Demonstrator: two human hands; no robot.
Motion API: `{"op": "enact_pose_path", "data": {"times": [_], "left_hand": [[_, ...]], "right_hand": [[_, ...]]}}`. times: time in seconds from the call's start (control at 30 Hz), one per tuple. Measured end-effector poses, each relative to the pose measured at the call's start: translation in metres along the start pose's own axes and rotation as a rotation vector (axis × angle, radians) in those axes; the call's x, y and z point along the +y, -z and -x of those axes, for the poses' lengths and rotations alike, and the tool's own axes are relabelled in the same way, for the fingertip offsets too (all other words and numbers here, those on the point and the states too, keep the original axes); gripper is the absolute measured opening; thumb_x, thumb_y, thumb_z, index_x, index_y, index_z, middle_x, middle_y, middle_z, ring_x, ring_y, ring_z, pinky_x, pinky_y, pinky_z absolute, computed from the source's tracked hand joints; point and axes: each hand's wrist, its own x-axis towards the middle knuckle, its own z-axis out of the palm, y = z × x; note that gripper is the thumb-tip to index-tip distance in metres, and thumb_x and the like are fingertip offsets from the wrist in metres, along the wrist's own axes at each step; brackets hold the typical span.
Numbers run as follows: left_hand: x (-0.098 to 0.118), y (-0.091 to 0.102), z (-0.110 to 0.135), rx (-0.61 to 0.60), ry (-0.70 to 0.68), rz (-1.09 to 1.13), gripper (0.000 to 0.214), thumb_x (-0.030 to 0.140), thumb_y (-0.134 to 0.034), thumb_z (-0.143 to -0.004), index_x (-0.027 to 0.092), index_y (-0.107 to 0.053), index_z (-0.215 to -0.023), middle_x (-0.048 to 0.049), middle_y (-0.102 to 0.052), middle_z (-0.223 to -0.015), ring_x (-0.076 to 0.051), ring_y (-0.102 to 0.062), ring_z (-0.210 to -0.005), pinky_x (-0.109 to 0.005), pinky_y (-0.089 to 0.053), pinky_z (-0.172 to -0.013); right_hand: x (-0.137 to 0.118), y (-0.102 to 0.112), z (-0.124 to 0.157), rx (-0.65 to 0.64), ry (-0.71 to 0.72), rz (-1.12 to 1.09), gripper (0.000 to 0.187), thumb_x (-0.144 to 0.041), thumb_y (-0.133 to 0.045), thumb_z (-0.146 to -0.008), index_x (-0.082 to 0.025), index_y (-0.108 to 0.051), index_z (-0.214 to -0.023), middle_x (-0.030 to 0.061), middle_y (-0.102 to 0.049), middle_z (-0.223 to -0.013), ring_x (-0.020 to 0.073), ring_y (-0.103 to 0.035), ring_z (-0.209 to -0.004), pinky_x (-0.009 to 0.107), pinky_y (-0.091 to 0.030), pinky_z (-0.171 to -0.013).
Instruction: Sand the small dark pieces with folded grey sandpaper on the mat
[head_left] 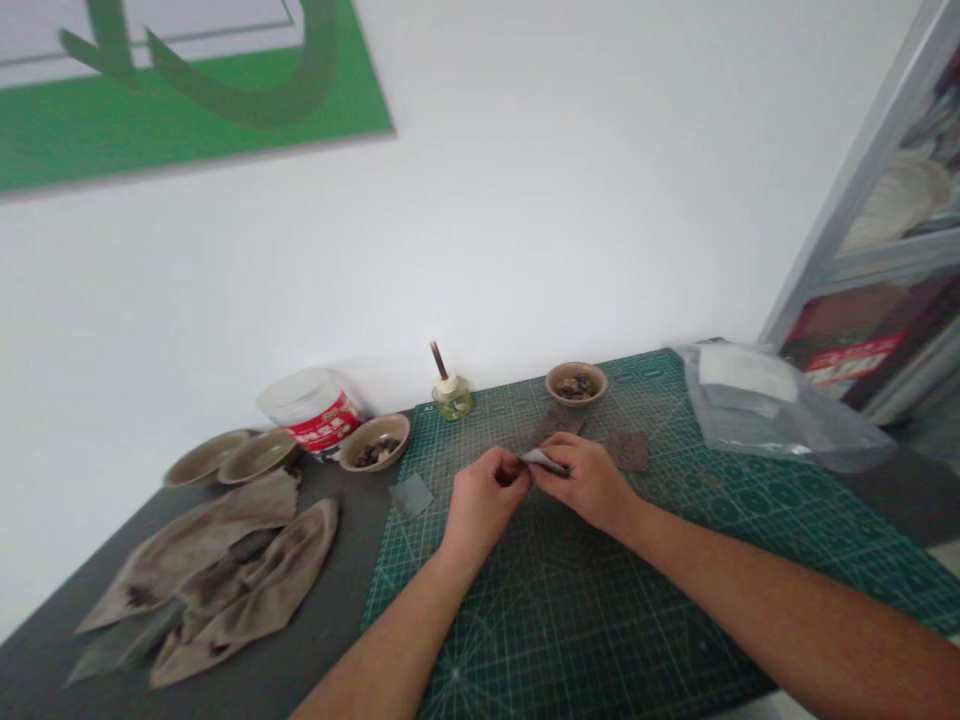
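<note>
My left hand [487, 497] and my right hand [589, 482] meet over the green cutting mat [570, 590]. Both are closed, with fingertips pinching a small pale sheet [541, 459] between them. Its underside looks dark, and my fingers cover much of it. Behind my right hand lies a brown square piece [559, 425] with a rough surface. Another brown square [628, 450] rests just to the right of that hand. A small translucent grey square [412, 496] lies left of my left hand, at the mat's edge.
Along the wall stand a bowl of dark bits [576, 384], a small jar with a brush [452, 395], a second filled bowl [375, 443] and a white tub [319, 412]. More bowls [206, 458] and a stained cloth [247, 570] lie left. A clear plastic bag [780, 410] lies right.
</note>
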Motion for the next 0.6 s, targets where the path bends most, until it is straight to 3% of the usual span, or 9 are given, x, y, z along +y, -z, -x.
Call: {"op": "enact_pose_path", "data": {"times": [0.6], "left_hand": [[0.0040,0.0009,0.0013,0.012,0.006,0.007,0.016,0.032,-0.059,-0.079,0.018,-0.058,-0.070,0.0033,-0.060,-0.062,-0.011,-0.054,-0.058,-0.021,-0.037,-0.057]], "right_hand": [[-0.0006,-0.0004,0.0016,0.021,0.037,0.039,0.013,-0.022,-0.060,-0.086,-0.021,-0.071,-0.094,0.0028,-0.065,-0.088,0.0143,-0.062,-0.079,0.025,-0.046,-0.074]]}}
